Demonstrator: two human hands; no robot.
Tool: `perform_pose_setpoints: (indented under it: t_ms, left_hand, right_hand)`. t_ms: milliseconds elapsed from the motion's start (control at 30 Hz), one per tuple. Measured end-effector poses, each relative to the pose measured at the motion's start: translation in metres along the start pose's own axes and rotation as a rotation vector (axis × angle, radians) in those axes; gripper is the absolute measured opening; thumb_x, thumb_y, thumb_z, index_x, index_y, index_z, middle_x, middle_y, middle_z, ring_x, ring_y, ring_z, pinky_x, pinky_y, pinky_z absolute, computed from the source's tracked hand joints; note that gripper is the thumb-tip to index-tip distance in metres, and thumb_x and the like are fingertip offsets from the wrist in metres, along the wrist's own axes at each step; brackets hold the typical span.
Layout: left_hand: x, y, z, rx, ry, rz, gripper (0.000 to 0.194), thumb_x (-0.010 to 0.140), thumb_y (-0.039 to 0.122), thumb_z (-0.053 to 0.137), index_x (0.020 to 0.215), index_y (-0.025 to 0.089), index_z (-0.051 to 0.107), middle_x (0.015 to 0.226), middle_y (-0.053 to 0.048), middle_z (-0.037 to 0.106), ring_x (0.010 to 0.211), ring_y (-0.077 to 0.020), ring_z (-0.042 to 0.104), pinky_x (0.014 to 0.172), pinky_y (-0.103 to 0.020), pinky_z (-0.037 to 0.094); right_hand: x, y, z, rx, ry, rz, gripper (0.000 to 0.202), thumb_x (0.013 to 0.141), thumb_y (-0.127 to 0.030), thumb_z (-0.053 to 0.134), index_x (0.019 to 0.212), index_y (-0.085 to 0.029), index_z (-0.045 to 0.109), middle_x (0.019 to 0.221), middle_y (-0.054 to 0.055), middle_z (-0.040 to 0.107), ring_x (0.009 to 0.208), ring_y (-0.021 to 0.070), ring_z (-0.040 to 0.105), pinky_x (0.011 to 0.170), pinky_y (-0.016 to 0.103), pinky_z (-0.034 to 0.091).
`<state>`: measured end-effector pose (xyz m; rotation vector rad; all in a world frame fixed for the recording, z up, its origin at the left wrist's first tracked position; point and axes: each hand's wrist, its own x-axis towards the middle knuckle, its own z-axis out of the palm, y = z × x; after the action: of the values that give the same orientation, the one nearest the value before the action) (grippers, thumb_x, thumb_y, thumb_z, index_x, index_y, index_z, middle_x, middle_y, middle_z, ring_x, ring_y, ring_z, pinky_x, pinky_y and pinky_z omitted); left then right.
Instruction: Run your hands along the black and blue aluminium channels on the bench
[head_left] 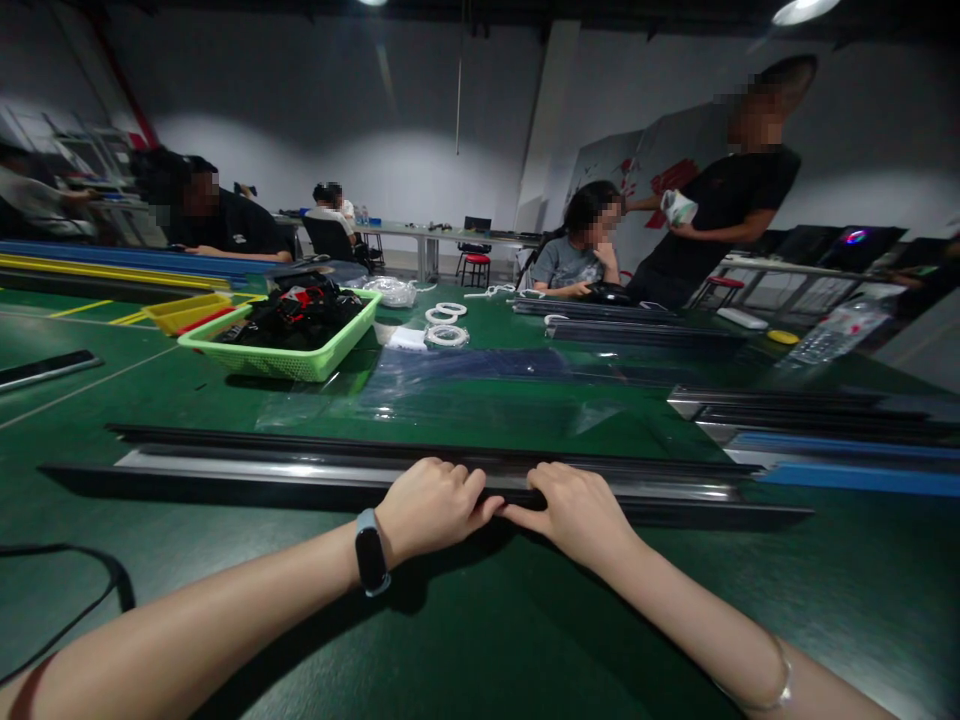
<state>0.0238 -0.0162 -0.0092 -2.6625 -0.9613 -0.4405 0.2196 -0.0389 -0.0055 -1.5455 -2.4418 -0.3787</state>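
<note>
A long black channel-shaped profile strip [225, 487] with mitred ends and a shiny silver inner face lies crosswise in front of me. My left hand [431, 505], with a smart band on its wrist, is closed over the strip's near edge just left of its middle. Close beside it, my right hand [577, 510] grips the same edge, fingers curled over the top. Both thumbs lie along the near side, their tips almost meeting. My fingertips inside the channel are hidden.
Beyond the strip lie clear plastic sheeting [465, 375] and white rings of coiled strip [447, 336]. A green basket [315, 360] of black and red parts stands left, a phone [49, 370] farther left. Blue and black profiles [855, 475] and a bottle [840, 330] are right. Several people are around.
</note>
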Motion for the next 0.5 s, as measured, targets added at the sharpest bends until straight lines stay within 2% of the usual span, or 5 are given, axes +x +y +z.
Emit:
perform_pose_setpoints:
  t_ms: [167, 500]
  left_hand:
    - [-0.0002, 0.0038, -0.0029, -0.008, 0.025, -0.001, 0.033, 0.087, 0.040, 0.031, 0.074, 0.015, 0.049, 0.063, -0.005, 0.058, 0.058, -0.0176, 0.057, 0.054, -0.028, 0.039]
    - [-0.0003, 0.0038, 0.0038, 0.046, 0.006, 0.027, 0.035, 0.088, 0.043, 0.030, 0.074, 0.015, 0.047, 0.061, -0.005, 0.057, 0.056, -0.0187, 0.057, 0.052, -0.029, 0.039]
  right_hand:
    - [0.0016, -0.0018, 0.0046, 0.004, -0.046, -0.001, 0.039, 0.076, -0.054, 0.046, 0.072, -0.018, 0.058, 0.071, 0.004, 0.063, 0.068, 0.0179, 0.058, 0.056, 0.027, 0.038]
    - [0.0012, -0.0009, 0.0056, 0.001, -0.075, 0.005, 0.038, 0.077, -0.053, 0.045, 0.073, -0.018, 0.060, 0.070, 0.004, 0.062, 0.068, 0.0182, 0.059, 0.055, 0.027, 0.039]
